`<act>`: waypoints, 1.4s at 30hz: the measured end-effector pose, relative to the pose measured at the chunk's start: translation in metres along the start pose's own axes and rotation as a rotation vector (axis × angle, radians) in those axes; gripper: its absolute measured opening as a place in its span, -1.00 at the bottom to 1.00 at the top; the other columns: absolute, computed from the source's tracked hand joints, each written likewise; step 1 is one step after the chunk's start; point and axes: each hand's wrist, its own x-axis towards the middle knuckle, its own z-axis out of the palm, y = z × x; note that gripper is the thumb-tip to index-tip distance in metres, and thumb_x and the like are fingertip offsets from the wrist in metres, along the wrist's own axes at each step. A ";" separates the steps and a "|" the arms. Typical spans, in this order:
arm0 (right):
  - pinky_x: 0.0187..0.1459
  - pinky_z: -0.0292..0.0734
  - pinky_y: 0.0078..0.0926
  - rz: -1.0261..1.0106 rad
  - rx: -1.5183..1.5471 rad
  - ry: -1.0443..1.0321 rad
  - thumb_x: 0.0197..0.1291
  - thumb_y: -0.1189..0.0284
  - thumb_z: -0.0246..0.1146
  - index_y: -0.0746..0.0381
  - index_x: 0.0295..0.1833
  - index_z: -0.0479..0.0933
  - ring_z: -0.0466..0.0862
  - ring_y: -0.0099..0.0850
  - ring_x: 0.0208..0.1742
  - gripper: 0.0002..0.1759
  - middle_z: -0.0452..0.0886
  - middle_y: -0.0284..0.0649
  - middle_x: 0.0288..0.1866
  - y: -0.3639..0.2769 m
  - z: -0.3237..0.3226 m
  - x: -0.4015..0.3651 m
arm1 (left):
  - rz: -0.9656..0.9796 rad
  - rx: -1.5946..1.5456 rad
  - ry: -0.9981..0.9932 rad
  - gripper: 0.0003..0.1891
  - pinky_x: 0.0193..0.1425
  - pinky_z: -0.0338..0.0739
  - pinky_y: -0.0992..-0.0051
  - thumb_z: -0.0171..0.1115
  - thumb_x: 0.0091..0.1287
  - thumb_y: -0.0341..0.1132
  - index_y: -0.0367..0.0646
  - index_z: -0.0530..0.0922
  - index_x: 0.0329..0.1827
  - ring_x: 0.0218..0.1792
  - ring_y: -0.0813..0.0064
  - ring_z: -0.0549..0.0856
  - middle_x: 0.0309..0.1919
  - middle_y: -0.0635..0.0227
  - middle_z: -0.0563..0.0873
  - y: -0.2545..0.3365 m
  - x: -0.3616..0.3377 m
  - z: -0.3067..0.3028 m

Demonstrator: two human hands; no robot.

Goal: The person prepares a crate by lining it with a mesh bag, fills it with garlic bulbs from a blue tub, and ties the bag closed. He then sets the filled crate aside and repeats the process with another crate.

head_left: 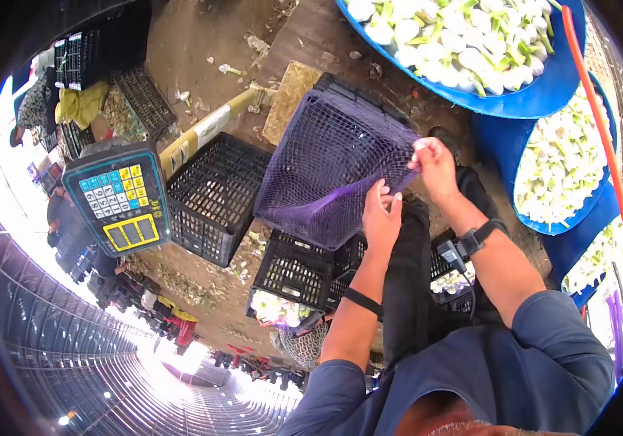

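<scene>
A purple mesh bag point(316, 207) is stretched over a black plastic crate point(355, 134) in front of me. My right hand point(438, 171) pinches the gathered edge of the mesh at the crate's right corner. Lower and to the left, my left hand point(381, 218) is beside the same edge, its thumb and forefinger apart, with the mesh right at the fingertips. A brighter purple fold runs across the mesh toward the left hand.
A scale display with a keypad point(116, 196) stands left, beside another black crate point(213, 192). Blue tubs point(471, 105) of trimmed white bulbs with green stems are at the right, crossed by an orange hose point(593, 94). More crates point(293, 269) stand below. Scraps litter the floor.
</scene>
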 end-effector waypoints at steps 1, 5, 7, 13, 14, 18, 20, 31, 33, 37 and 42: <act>-0.38 0.49 -0.58 0.025 -0.028 0.023 0.30 0.45 0.16 0.29 -0.17 0.49 0.54 -0.56 -0.49 -0.88 0.51 -0.34 -0.49 -0.005 -0.011 0.005 | 0.009 0.002 -0.005 -0.64 -0.11 0.56 0.35 0.26 0.22 -0.42 -0.26 0.50 0.08 -0.24 0.20 0.67 -0.06 0.07 0.61 0.005 0.006 -0.005; -0.38 0.47 -0.58 -0.013 -0.210 0.030 0.30 0.43 0.18 0.30 -0.20 0.51 0.54 -0.58 -0.48 -0.86 0.52 -0.34 -0.48 0.009 -0.028 0.036 | 0.818 0.575 0.280 -0.66 0.19 0.44 0.19 0.21 0.27 -0.36 -0.27 0.52 0.10 0.09 0.10 0.55 0.08 0.05 0.55 0.042 0.065 -0.036; -0.41 0.42 -0.60 -0.169 -0.494 0.157 0.30 0.43 0.18 0.32 -0.24 0.53 0.51 -0.61 -0.49 -0.84 0.55 -0.33 -0.46 0.022 -0.028 0.049 | 0.899 0.660 0.310 -0.67 0.35 0.22 0.04 0.15 0.30 -0.31 -0.19 0.54 0.11 0.25 -0.01 0.42 0.16 0.10 0.53 0.082 0.105 -0.045; -0.43 0.35 -0.64 -0.040 -0.130 0.161 0.24 0.34 0.29 0.25 -0.28 0.56 0.43 -0.68 -0.52 -0.81 0.51 -0.48 -0.52 0.021 -0.040 0.030 | 0.857 1.184 -0.284 -0.79 0.34 0.11 -0.04 0.17 0.29 -0.14 0.04 0.67 -0.15 0.05 0.31 0.58 -0.14 0.42 0.71 0.109 0.191 -0.034; -0.43 0.36 -0.64 0.026 -0.063 0.062 0.25 0.34 0.29 0.23 -0.29 0.55 0.43 -0.68 -0.53 -0.82 0.50 -0.49 -0.53 0.028 -0.047 0.028 | 0.786 1.165 -0.351 -0.82 0.32 0.13 -0.02 0.19 0.27 -0.14 0.04 0.67 -0.22 0.00 0.31 0.59 -0.16 0.41 0.70 0.111 0.198 -0.036; -0.38 0.42 -0.66 0.335 0.112 -0.207 0.26 0.30 0.28 0.17 -0.27 0.53 0.44 -0.65 -0.54 -0.82 0.49 -0.46 -0.47 0.007 -0.070 0.016 | 0.707 1.084 -0.389 -0.83 0.19 0.23 0.04 0.24 0.24 -0.13 0.00 0.63 -0.38 -0.18 0.24 0.63 -0.33 0.35 0.69 0.119 0.205 -0.031; -0.40 0.47 -0.66 0.405 0.211 -0.396 0.27 0.31 0.26 0.19 -0.23 0.50 0.43 -0.64 -0.56 -0.82 0.49 -0.42 -0.39 0.007 -0.077 0.013 | 0.696 1.108 -0.333 -0.81 0.01 0.36 0.15 0.26 0.23 -0.12 -0.03 0.62 -0.36 -0.31 0.19 0.66 -0.46 0.31 0.69 0.123 0.203 -0.025; -0.27 0.34 -0.67 0.032 0.054 -0.227 0.22 0.37 0.33 0.21 -0.32 0.53 0.38 -0.72 -0.37 -0.84 0.49 -0.55 -0.42 0.087 -0.061 0.104 | 0.237 0.644 -0.885 -0.86 -0.17 0.51 0.51 0.31 0.24 -0.37 -0.20 0.63 -0.20 -0.35 0.59 0.62 -0.44 0.46 0.67 0.137 0.261 -0.042; -0.25 0.35 -0.66 0.110 -0.173 -0.241 0.21 0.38 0.33 0.21 -0.32 0.53 0.39 -0.72 -0.35 -0.84 0.50 -0.54 -0.41 0.075 -0.065 0.104 | 0.201 0.654 -0.887 -0.88 -0.11 0.50 0.57 0.29 0.24 -0.44 -0.26 0.61 -0.20 -0.26 0.67 0.59 -0.34 0.50 0.66 0.144 0.265 -0.055; -0.24 0.36 -0.65 0.178 -0.206 -0.290 0.21 0.38 0.33 0.21 -0.30 0.54 0.40 -0.71 -0.35 -0.85 0.52 -0.53 -0.40 0.060 -0.064 0.103 | 0.189 0.477 -0.808 -0.88 -0.11 0.50 0.60 0.27 0.25 -0.46 -0.24 0.60 -0.17 -0.27 0.68 0.60 -0.32 0.48 0.66 0.139 0.281 -0.082; -0.24 0.39 -0.57 0.135 -0.377 -0.450 0.19 0.40 0.34 0.24 -0.34 0.52 0.41 -0.64 -0.34 -0.83 0.52 -0.48 -0.43 0.047 -0.058 0.111 | 0.256 0.340 -0.748 -0.89 -0.24 0.49 0.64 0.26 0.27 -0.46 -0.23 0.58 -0.17 -0.34 0.69 0.59 -0.38 0.49 0.64 0.119 0.309 -0.087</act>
